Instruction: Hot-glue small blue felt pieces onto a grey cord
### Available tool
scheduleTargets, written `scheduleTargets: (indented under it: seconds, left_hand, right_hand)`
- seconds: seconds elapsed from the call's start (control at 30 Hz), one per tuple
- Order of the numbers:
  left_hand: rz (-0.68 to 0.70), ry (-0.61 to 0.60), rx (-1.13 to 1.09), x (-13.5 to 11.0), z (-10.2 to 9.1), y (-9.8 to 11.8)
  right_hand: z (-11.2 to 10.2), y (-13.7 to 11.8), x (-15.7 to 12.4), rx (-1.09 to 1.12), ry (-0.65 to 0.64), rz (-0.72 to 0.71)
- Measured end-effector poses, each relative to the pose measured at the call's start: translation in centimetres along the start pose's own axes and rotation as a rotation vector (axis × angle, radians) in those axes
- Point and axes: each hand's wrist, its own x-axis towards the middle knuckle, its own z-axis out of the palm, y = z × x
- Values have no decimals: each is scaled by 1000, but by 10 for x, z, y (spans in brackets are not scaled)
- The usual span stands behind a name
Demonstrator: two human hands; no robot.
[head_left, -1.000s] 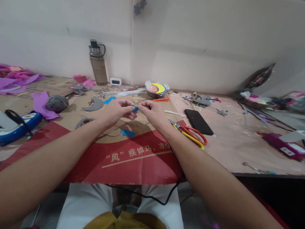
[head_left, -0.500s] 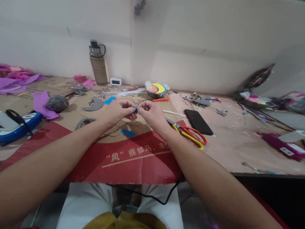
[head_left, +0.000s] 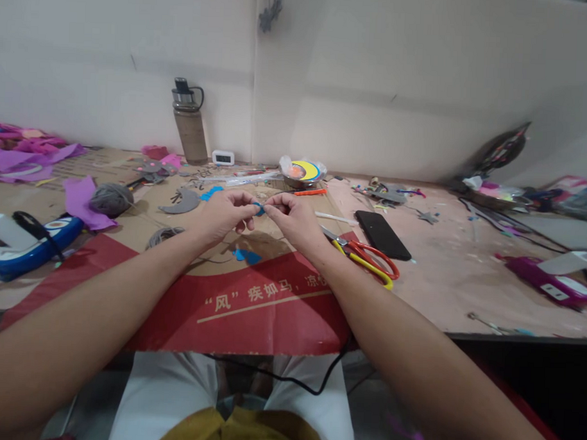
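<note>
Both my hands meet over the middle of the table above a sheet of brown and red cardboard (head_left: 252,302). My left hand (head_left: 226,214) and my right hand (head_left: 293,219) each pinch a small blue piece (head_left: 259,210) between thumb and fingertips, held just above the cardboard. More blue scraps (head_left: 247,255) lie on the cardboard right below my hands. Red and yellow scissors (head_left: 366,258) rest just right of my right wrist.
A black phone (head_left: 382,234) lies right of the scissors. A water bottle (head_left: 188,123) and a small clock (head_left: 223,157) stand at the wall. Grey yarn (head_left: 110,198), purple felt (head_left: 80,200), a blue tool (head_left: 30,246) sit left; a purple case (head_left: 551,283) lies right.
My fingers have shifted slightly on the small blue piece, and both hands stay pinched together in the same place. Nothing else on the table has moved.
</note>
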Motion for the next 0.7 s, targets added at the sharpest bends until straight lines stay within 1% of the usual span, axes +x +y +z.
scheduleTargets:
  seconds: [0.13,0.23,0.27,0.3,0.4,0.43,0.47,0.5,0.53,0.6,0.63,0.7]
  left_hand:
    - [21,33,11,2,-3,1]
    - [32,88,68,6,-10,-2]
    - [35,105,87,8,-13,-4]
    - [37,133,98,10,-16,-6]
    - [17,190,56,16,-25,-12]
    - [9,194,33,17,-28,-13]
    - [1,197,16,19,-30,-15]
    - [-5,197,5,20,-31,-16]
    - [-8,193,4,21,-32,-17]
    - [-1,182,15,23,-33,-18]
    - [8,176,21,23,-33,-19]
    - [27,170,31,22,-32,-18]
  right_hand:
    - [-1,2,1,4,17,-28]
    - [-9,4,4,-89,9,-10]
    - [-14,4,5,-137,29,-6]
    - [-21,4,7,-191,67,-9]
    - [-46,5,12,-403,248,-14]
    - [-55,6,13,-496,292,5]
    - [-62,9,14,-592,310,39]
    - [-67,13,13,-678,295,90]
    - [-70,17,12,-745,254,142]
    - [-73,26,9,-804,133,221]
    - [-72,30,7,-797,87,222]
    - [-70,36,4,-757,58,207]
